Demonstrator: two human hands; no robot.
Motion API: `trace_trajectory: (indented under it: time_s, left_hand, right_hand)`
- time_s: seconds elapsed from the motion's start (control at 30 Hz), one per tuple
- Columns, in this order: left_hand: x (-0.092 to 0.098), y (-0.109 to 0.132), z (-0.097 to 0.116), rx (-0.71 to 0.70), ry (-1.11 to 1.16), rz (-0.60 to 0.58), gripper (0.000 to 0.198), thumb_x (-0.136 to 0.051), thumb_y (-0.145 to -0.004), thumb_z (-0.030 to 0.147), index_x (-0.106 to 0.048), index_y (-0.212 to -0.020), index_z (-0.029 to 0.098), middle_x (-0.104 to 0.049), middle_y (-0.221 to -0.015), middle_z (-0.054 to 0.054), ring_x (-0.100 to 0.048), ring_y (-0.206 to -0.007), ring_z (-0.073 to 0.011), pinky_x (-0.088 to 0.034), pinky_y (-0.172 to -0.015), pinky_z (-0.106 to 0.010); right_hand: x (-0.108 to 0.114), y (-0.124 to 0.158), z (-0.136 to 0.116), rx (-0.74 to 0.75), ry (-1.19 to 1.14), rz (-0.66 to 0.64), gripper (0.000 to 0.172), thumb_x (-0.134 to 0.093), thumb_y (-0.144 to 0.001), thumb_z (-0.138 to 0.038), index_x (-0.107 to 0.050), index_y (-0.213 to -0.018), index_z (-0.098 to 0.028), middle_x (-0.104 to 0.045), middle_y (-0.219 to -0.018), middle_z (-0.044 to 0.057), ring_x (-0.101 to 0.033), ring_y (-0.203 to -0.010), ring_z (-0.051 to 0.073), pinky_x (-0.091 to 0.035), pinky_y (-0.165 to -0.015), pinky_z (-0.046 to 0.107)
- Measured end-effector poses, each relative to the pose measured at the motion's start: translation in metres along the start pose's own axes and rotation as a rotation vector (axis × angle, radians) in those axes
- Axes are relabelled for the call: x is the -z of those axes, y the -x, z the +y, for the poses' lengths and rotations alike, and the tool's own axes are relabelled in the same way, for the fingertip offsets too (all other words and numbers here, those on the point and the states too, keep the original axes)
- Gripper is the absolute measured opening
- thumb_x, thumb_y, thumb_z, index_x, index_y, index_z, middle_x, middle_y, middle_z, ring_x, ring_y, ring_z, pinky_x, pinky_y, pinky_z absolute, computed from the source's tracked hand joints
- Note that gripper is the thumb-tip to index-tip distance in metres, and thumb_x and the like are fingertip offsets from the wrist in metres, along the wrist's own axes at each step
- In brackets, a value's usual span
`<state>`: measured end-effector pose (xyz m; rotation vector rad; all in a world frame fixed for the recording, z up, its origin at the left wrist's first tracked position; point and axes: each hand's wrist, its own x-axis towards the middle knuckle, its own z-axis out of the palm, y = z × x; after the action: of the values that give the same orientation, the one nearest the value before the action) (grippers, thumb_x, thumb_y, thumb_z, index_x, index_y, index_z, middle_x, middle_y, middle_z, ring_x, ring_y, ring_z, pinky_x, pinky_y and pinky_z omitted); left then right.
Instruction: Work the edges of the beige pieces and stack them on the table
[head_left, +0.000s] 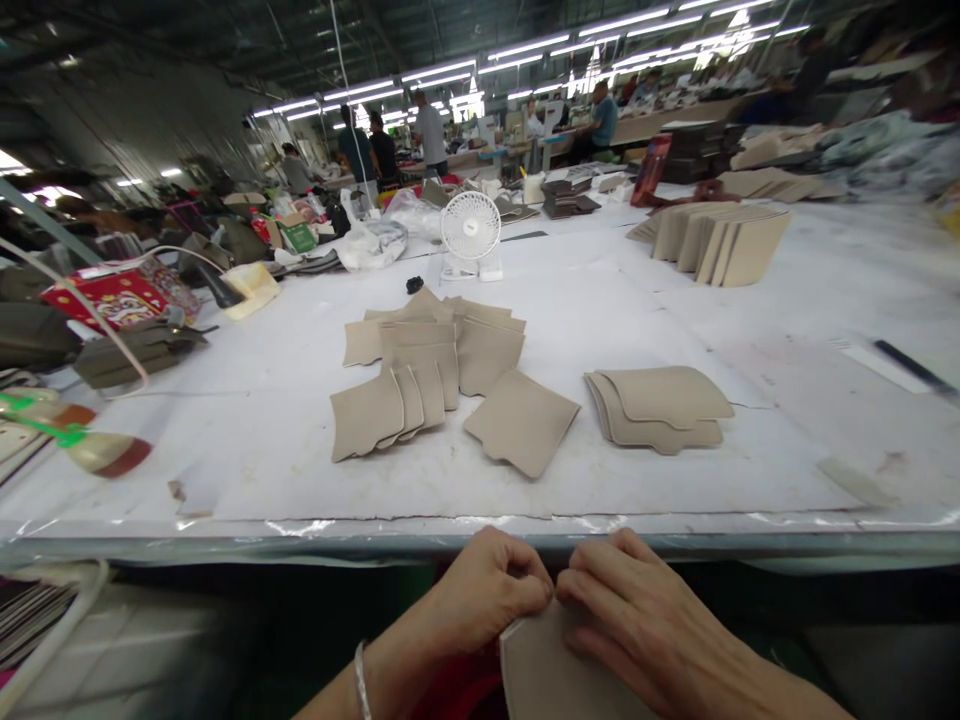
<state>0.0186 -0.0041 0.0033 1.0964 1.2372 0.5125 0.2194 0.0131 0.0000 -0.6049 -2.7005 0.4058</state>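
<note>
Below the table's front edge, a beige leather piece (547,665) hangs between my two hands. My left hand (495,590) pinches its top edge with thumb and curled fingers. Right beside it, my right hand (637,610) grips the same edge, its fingers bent over the near face. The lower part of the piece runs out of view. On the table ahead lies a single beige leather piece (523,422), with a fanned pile of similar pieces (367,410) to its left. Two or more folded pieces (660,395) are stacked to its right.
A white fan (471,228) stands behind the pile. More beige pieces (750,245) stand upright at the back right. Glue bottles with green tops (105,450) are at the left, near a red box (120,295). A dark-handled blade (915,368) lies right. People (431,135) are in the background.
</note>
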Motion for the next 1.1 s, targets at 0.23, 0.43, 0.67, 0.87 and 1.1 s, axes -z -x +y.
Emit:
trace_trajectory:
  time_s: [0.23,0.43,0.67,0.87,1.1]
  left_hand:
    - [-0.009,0.002,-0.006,0.000,-0.044,-0.033,0.016,-0.054,-0.056,0.019,-0.065,-0.062,0.010,-0.046,-0.056,0.003,-0.037,-0.057,-0.0099,-0.026,-0.053,-0.024]
    - [-0.004,0.001,-0.012,-0.016,-0.047,-0.040,0.017,-0.054,-0.059,0.021,-0.065,-0.065,0.010,-0.048,-0.059,0.003,-0.037,-0.059,-0.0103,-0.027,-0.055,-0.024]
    - [-0.007,0.004,-0.014,-0.033,-0.140,-0.060,0.008,-0.054,-0.059,0.019,-0.058,-0.060,0.012,-0.042,-0.057,0.004,-0.032,-0.057,-0.0092,-0.023,-0.050,-0.023]
    - [0.003,-0.002,-0.013,-0.060,-0.291,-0.018,0.017,-0.048,-0.061,0.018,-0.064,-0.064,0.011,-0.046,-0.057,0.003,-0.038,-0.057,-0.0093,-0.027,-0.052,-0.022]
    - [0.002,-0.003,-0.018,-0.100,-0.075,-0.155,0.020,-0.058,-0.072,0.024,-0.070,-0.076,0.009,-0.052,-0.062,0.002,-0.040,-0.059,-0.0087,-0.031,-0.055,-0.021]
  right_hand:
    - [-0.012,0.004,-0.001,0.015,-0.058,0.098,0.019,-0.054,-0.083,0.000,-0.050,-0.079,-0.018,-0.047,-0.079,-0.001,-0.042,-0.070,0.020,-0.023,-0.065,0.035]
    - [-0.012,0.005,0.003,0.028,-0.073,-0.008,0.015,-0.061,-0.090,-0.006,-0.053,-0.083,-0.017,-0.048,-0.083,0.000,-0.044,-0.074,0.020,-0.025,-0.069,0.036]
    - [0.002,-0.005,0.000,-0.094,-0.235,-0.233,0.029,-0.076,-0.082,0.002,-0.054,-0.083,-0.017,-0.052,-0.091,-0.001,-0.049,-0.089,0.021,-0.032,-0.079,0.036]
    - [0.028,-0.011,-0.014,-0.066,-0.226,-0.379,0.027,-0.074,-0.086,-0.001,-0.052,-0.085,-0.017,-0.054,-0.099,0.003,-0.050,-0.093,0.024,-0.039,-0.087,0.043]
    - [0.048,0.000,-0.021,0.047,-0.340,-0.235,0.016,-0.051,-0.099,-0.018,-0.046,-0.085,-0.024,-0.056,-0.095,0.002,-0.051,-0.087,0.023,-0.046,-0.078,0.037]
